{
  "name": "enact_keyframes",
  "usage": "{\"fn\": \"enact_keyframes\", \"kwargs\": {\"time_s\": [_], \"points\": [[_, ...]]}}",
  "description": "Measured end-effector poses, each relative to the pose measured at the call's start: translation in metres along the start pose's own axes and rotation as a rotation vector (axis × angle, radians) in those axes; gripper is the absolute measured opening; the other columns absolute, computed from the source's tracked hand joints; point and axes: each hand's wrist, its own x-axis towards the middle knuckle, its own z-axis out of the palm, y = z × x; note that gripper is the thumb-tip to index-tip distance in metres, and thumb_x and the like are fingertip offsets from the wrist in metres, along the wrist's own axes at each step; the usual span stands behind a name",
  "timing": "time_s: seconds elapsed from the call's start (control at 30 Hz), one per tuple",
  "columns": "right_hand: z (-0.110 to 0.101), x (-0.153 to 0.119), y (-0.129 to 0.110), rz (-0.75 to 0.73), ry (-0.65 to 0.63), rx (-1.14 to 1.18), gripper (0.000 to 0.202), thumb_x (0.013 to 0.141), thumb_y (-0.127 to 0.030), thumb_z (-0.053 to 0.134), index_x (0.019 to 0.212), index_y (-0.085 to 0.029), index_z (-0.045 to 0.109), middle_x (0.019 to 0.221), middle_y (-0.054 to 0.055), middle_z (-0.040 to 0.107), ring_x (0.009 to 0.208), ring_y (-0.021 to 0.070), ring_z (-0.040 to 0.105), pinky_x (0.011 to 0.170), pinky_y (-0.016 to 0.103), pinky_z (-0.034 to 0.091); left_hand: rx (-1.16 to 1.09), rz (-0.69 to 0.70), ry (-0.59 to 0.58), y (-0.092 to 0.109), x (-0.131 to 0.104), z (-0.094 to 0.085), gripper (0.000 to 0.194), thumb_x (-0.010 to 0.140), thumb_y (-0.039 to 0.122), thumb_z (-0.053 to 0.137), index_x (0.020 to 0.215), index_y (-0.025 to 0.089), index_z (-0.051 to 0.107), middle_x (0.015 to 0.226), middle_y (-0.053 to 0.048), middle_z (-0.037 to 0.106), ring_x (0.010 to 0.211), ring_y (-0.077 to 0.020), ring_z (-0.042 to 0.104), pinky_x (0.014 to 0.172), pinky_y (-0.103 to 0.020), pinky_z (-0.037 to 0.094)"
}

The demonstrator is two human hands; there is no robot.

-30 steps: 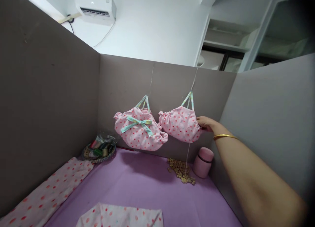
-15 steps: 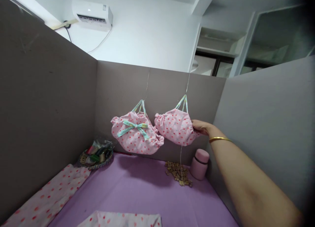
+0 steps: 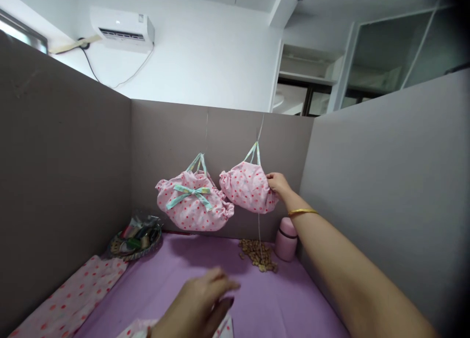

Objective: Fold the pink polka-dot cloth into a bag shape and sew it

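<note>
Two pink dotted cloth bags with gathered ends hang from strings by mint-green straps. The left bag (image 3: 193, 213) has a mint-green bow tied on its front. On the right end of the smaller right bag (image 3: 247, 186), my right hand (image 3: 279, 185) closes its fingers around the cloth. My left hand (image 3: 201, 299), a little blurred, is over the near part of the purple cloth (image 3: 293, 299). Its fingers are apart and hold nothing. Under it lies a piece of pale dotted fabric (image 3: 135, 328), partly covered by the hand.
A basket (image 3: 137, 254) of small items in plastic stands at the back left. Folded dotted fabric (image 3: 69, 299) lies along the left panel. A pile of peanuts (image 3: 257, 252) and a pink flask (image 3: 285, 240) sit at the back right. Grey panels (image 3: 220, 127) enclose three sides.
My left hand has come into view from below. The view has shifted, so the bags appear farther left. My right hand still grips the right bag's end.
</note>
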Motion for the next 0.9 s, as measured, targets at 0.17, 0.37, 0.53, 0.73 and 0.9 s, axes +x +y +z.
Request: {"fn": "enact_keyframes", "kwargs": {"time_s": [0.17, 0.37, 0.53, 0.73, 0.9], "points": [[0.004, -0.003, -0.003, -0.007, 0.037, 0.088, 0.028, 0.089, -0.031, 0.053, 0.112, -0.016, 0.055, 0.112, 0.007, 0.056, 0.093, 0.0186, 0.058, 0.078, 0.038, 0.050, 0.486, 0.234, 0.186, 0.022, 0.124, -0.031, 0.051, 0.084, 0.018, 0.044, 0.134, 0.017, 0.033, 0.145, -0.012, 0.031, 0.106, -0.0240, 0.056, 0.084, -0.034, 0.048], [0.005, -0.005, -0.005, -0.005, -0.031, 0.199, 0.027, 0.089, -0.031, 0.052, 0.112, -0.016, 0.055, 0.110, 0.007, 0.057, 0.090, 0.0174, 0.059, 0.076, 0.036, 0.051, 0.741, 0.268, 0.234, 0.030, 0.222, -0.043, 0.050, 0.086, 0.009, 0.035, 0.135, 0.015, 0.027, 0.131, -0.015, 0.046, 0.086, -0.0203, 0.063, 0.068, -0.028, 0.048], [-0.006, -0.002, -0.006, -0.016, -0.079, 0.289, 0.029, 0.089, -0.031, 0.053, 0.113, -0.015, 0.054, 0.110, 0.007, 0.057, 0.091, 0.0178, 0.059, 0.076, 0.037, 0.051, 0.756, 0.278, 0.231, 0.017, 0.232, -0.049, 0.028, 0.085, 0.012, 0.043, 0.112, 0.013, 0.048, 0.110, -0.010, 0.055, 0.085, -0.0198, 0.062, 0.068, -0.027, 0.047], [-0.010, -0.002, -0.012, 0.007, -0.126, 0.385, 0.026, 0.090, -0.031, 0.052, 0.110, -0.015, 0.055, 0.105, 0.006, 0.058, 0.084, 0.0154, 0.060, 0.071, 0.033, 0.052, 0.744, 0.271, 0.243, 0.008, 0.230, -0.051, 0.024, 0.085, 0.007, 0.038, 0.105, 0.017, 0.048, 0.112, -0.007, 0.052, 0.082, -0.0170, 0.061, 0.066, -0.028, 0.049], [-0.014, -0.004, -0.014, 0.037, -0.137, 0.438, 0.025, 0.090, -0.030, 0.052, 0.110, -0.016, 0.055, 0.107, 0.006, 0.058, 0.086, 0.0157, 0.059, 0.072, 0.034, 0.052, 0.717, 0.244, 0.264, 0.005, 0.226, -0.053, 0.023, 0.086, 0.008, 0.037, 0.103, 0.018, 0.047, 0.113, -0.007, 0.050, 0.083, -0.0155, 0.059, 0.067, -0.028, 0.049]]}}
